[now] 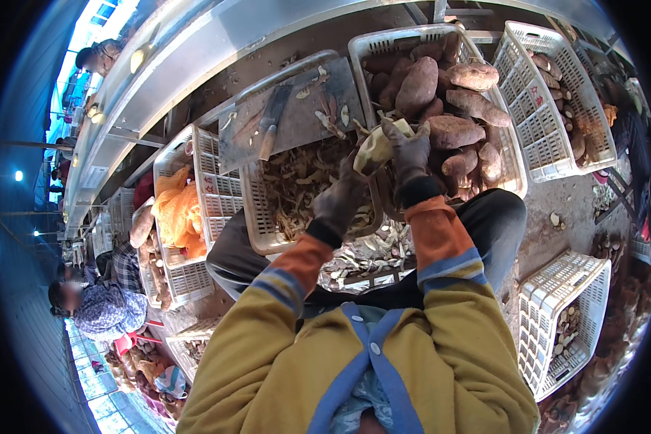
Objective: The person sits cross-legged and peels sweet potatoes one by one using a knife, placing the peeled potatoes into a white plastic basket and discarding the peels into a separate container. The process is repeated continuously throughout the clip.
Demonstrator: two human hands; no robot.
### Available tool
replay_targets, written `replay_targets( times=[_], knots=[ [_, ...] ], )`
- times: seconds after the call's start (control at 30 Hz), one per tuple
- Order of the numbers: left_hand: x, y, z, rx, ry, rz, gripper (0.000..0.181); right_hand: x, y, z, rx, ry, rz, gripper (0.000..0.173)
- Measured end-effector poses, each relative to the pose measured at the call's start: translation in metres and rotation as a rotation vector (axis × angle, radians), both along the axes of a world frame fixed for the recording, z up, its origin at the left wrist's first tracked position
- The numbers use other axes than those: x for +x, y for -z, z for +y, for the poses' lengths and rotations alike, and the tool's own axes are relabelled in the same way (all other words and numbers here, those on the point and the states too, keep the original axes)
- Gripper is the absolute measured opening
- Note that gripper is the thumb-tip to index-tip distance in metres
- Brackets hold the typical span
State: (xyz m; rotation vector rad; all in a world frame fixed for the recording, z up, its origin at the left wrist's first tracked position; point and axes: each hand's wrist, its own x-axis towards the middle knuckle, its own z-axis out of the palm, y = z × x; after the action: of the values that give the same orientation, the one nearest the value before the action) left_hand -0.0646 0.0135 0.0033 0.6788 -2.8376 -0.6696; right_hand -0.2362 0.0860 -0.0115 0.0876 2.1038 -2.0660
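A mostly peeled, pale yellow sweet potato (375, 145) is between my hands, above the edges of two crates. My left hand (340, 196), in a dark glove, grips its lower end. My right hand (410, 152), also gloved, has its fingers on the upper right side; whether a tool is in it is hidden. Below them a plastic crate (257, 217) holds brown and pale peelings (304, 182). To the right, another white crate (512, 157) is heaped with unpeeled sweet potatoes (416, 87).
A knife with a wooden handle (268, 142) lies on a metal sheet (309, 116) over the peelings crate. Orange mesh bags (179, 203) fill a crate at left. More crates stand at right, one holding cut pieces (565, 331). A person (106, 309) sits at far left.
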Motion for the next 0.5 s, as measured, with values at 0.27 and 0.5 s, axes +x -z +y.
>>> replay_targets(
  times=[0.27, 0.5],
  knots=[
    [0.023, -0.013, -0.006, 0.045, -0.04, 0.126, 0.047, 0.005, -0.019, -0.002, 0.079, 0.005, -0.032, 0.071],
    [0.012, 0.026, -0.009, -0.089, 0.059, 0.083, 0.055, -0.004, 0.001, -0.008, 0.16, 0.024, -0.045, 0.09]
  ],
)
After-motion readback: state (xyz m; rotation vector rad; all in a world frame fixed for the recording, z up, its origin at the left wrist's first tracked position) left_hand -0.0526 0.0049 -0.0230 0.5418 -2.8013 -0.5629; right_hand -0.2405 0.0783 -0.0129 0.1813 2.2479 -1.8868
